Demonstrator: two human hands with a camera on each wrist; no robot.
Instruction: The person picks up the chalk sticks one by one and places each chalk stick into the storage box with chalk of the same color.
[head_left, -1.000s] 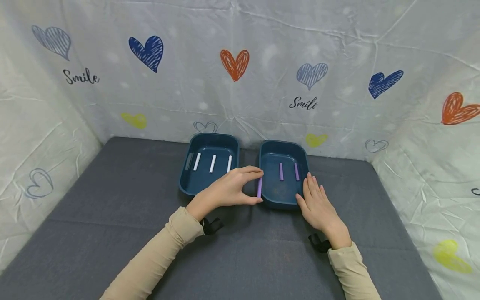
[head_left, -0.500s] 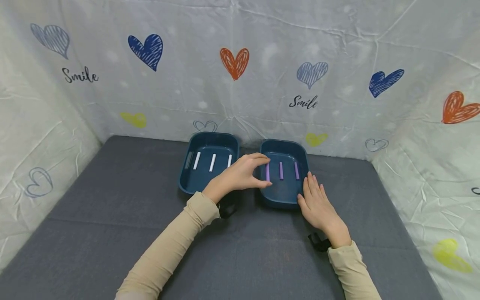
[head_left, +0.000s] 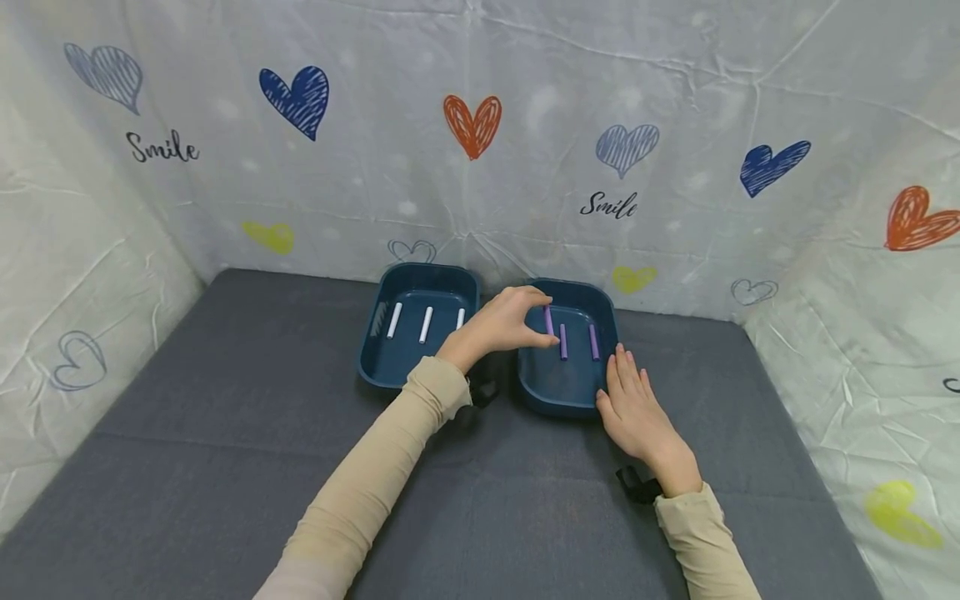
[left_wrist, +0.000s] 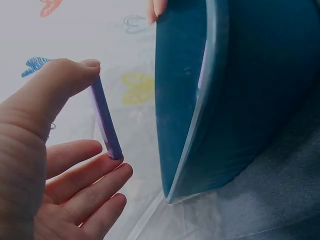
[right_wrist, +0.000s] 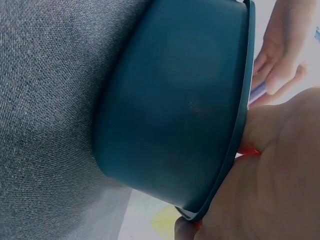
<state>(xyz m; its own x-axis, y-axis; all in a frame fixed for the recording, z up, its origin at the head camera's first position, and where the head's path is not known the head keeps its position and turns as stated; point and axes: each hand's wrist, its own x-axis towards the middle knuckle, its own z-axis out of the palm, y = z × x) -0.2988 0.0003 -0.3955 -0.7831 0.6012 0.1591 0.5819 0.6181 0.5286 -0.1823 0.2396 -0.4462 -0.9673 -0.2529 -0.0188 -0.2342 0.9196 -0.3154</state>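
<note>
Between thumb and fingertips, my left hand point(head_left: 501, 323) pinches a purple chalk stick point(left_wrist: 106, 117) by its two ends. It is over the left part of the right-hand blue tray point(head_left: 555, 407). Two more purple chalk sticks lie inside that tray: a middle stick point(head_left: 563, 343) and a right stick point(head_left: 594, 342). My right hand point(head_left: 643, 421) rests on the tray's right rim, fingers fairly straight along it and thumb at the near corner. In the right wrist view the tray's outer wall point(right_wrist: 170, 95) hides most of the inside.
A second blue tray point(head_left: 367, 373) stands to the left, with three white chalk sticks point(head_left: 426, 325) in a row, the rightmost partly behind my left hand. Both trays sit on a dark grey cloth point(head_left: 225, 433), close to a white curtain point(head_left: 540, 50) printed with hearts.
My left hand has carried the purple chalk stick from the right tray's left rim over the tray, moving right and farther from me. The right hand has stayed on the rim.
</note>
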